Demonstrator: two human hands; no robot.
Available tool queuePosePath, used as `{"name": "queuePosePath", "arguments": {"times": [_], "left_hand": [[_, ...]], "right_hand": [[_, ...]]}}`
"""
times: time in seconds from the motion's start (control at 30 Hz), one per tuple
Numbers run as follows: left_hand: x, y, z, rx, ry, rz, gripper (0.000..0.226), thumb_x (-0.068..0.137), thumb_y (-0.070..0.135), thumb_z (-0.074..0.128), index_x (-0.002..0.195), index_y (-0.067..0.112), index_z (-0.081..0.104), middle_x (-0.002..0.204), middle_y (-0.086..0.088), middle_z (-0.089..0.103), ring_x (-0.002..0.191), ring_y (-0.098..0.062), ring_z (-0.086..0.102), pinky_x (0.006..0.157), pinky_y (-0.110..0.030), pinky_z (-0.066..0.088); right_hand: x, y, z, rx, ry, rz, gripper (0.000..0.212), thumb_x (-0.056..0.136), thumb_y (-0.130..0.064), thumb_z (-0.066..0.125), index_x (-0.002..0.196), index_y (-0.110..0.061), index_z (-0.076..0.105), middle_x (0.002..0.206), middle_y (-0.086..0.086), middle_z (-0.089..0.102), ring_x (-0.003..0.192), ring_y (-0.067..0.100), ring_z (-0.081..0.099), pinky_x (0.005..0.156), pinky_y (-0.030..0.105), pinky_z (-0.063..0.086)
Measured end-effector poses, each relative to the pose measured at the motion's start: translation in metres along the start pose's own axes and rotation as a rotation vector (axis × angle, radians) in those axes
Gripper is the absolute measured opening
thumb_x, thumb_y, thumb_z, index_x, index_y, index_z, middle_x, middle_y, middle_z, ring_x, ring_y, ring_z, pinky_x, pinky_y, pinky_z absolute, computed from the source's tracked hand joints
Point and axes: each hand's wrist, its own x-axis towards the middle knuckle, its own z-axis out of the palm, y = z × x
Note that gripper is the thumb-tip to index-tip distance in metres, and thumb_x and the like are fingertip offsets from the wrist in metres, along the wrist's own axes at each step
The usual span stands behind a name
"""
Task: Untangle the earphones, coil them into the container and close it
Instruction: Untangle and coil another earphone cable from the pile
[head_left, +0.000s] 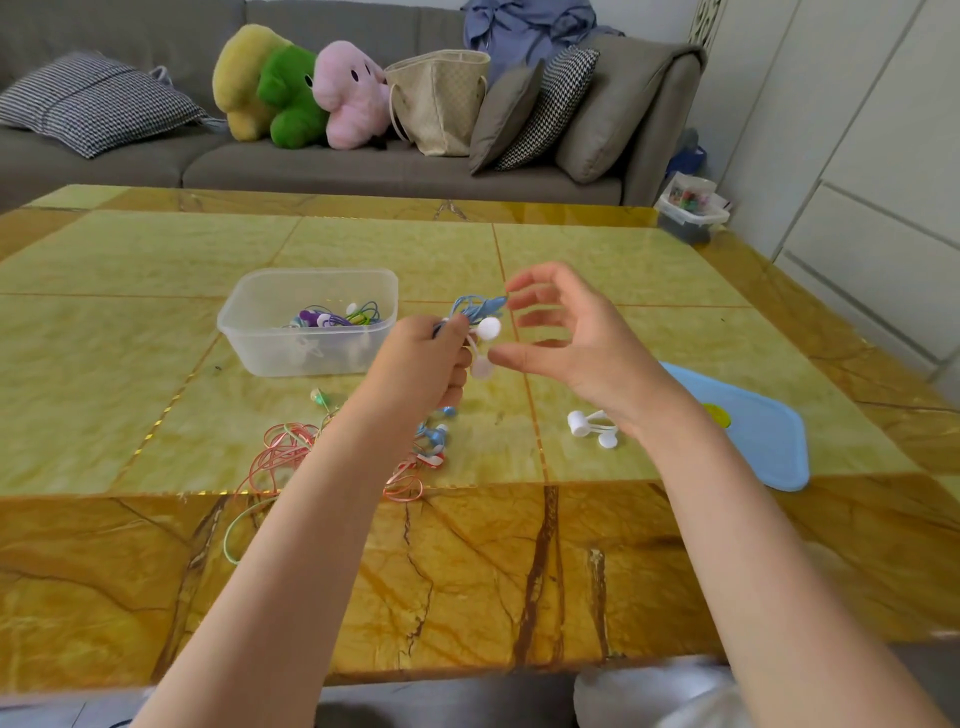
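My left hand (426, 358) grips a coiled bundle of blue earphones (475, 307) with a white strap tie (485, 343) hanging from it, held above the table. My right hand (566, 338) hovers just right of the bundle, fingers loosely spread, holding nothing. A clear plastic container (270, 332) stands to the left with several coloured earphones (332, 316) inside. A tangle of pink and green earphones (291, 452) lies on the table under my left forearm. The blue lid (769, 436) lies flat at the right.
A second white strap tie (589, 426) lies on the yellow marble table (156, 270) near my right wrist. Behind the table stands a grey sofa (363, 166) with plush toys, cushions and a bag. A small box (691, 210) sits past the table's far right corner.
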Motion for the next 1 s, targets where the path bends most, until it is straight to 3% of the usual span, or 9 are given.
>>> {"name": "queuePosePath", "arguments": {"times": [0.1,0.2,0.33,0.43,0.5,0.6,0.7,0.87,1.0], "left_hand": [[-0.004,0.004,0.001,-0.092,-0.064,-0.024,0.032,0.1,0.013,0.036,0.069,0.01,0.043,0.039,0.013,0.03,0.033,-0.002,0.023,0.033,-0.012,0.019],[-0.007,0.005,0.001,-0.089,-0.098,-0.062,0.03,0.1,0.015,0.037,0.072,0.01,0.046,0.041,0.012,0.031,0.034,-0.001,0.023,0.035,-0.013,0.016],[-0.011,0.004,-0.005,0.003,-0.221,-0.145,0.025,0.098,0.016,0.041,0.076,0.009,0.05,0.052,0.006,0.03,0.038,-0.002,0.021,0.036,-0.014,0.013],[-0.015,0.008,-0.014,0.042,-0.386,-0.228,0.027,0.098,0.021,0.042,0.077,0.008,0.055,0.053,0.007,0.027,0.041,-0.002,0.02,0.037,-0.014,0.012],[-0.017,0.011,-0.019,0.028,-0.471,-0.266,0.028,0.098,0.022,0.04,0.081,0.006,0.056,0.054,0.006,0.027,0.042,-0.002,0.019,0.037,-0.014,0.011],[-0.017,0.011,-0.021,-0.02,-0.53,-0.295,0.028,0.098,0.023,0.038,0.086,0.005,0.056,0.056,0.006,0.029,0.044,-0.003,0.02,0.038,-0.014,0.013],[-0.017,0.01,-0.02,-0.045,-0.558,-0.3,0.028,0.098,0.022,0.037,0.089,0.003,0.055,0.056,0.006,0.033,0.046,-0.003,0.023,0.037,-0.012,0.019],[-0.012,0.005,-0.016,0.191,-0.509,-0.166,0.024,0.098,0.018,0.042,0.094,0.003,0.06,0.059,0.007,0.046,0.047,-0.002,0.032,0.044,-0.013,0.028],[-0.009,0.002,-0.011,0.478,-0.418,0.049,0.017,0.094,0.017,0.052,0.083,0.012,0.065,0.065,0.008,0.063,0.05,0.0,0.047,0.05,-0.013,0.039]], "right_hand": [[0.002,0.001,0.004,-0.129,0.079,-0.156,0.024,0.074,-0.019,0.077,0.089,-0.028,0.062,0.102,-0.008,0.051,0.102,0.011,0.053,0.083,0.026,0.046],[0.007,0.006,0.004,-0.235,0.151,-0.248,0.018,0.073,-0.021,0.078,0.085,-0.027,0.067,0.102,-0.001,0.049,0.105,0.015,0.05,0.079,0.019,0.042],[0.005,0.007,0.007,-0.304,0.089,-0.325,0.015,0.075,-0.019,0.076,0.077,-0.022,0.062,0.099,0.0,0.048,0.102,0.018,0.048,0.085,0.011,0.034],[0.003,0.002,0.003,-0.106,-0.056,-0.253,0.013,0.077,-0.016,0.074,0.074,-0.021,0.062,0.091,-0.002,0.06,0.092,0.013,0.057,0.087,0.024,0.044],[0.001,-0.001,0.0,0.114,-0.151,-0.176,0.009,0.078,-0.011,0.07,0.076,-0.016,0.062,0.078,-0.004,0.064,0.076,0.009,0.06,0.075,0.024,0.05],[-0.001,-0.002,-0.001,0.23,-0.149,-0.078,0.009,0.08,-0.009,0.068,0.075,-0.011,0.061,0.065,-0.001,0.062,0.061,0.013,0.055,0.056,0.022,0.045],[0.0,-0.001,0.001,0.279,-0.089,0.0,0.011,0.081,-0.009,0.067,0.074,-0.01,0.059,0.061,0.001,0.06,0.052,0.011,0.052,0.049,0.022,0.04],[0.0,0.003,0.0,0.211,-0.044,0.1,0.011,0.081,-0.014,0.07,0.077,-0.01,0.061,0.066,0.011,0.06,0.054,0.02,0.053,0.044,0.019,0.04],[0.001,0.005,0.0,0.188,-0.027,0.206,0.012,0.079,-0.016,0.072,0.077,-0.012,0.061,0.061,0.004,0.059,0.052,0.015,0.054,0.043,0.019,0.041]]}}
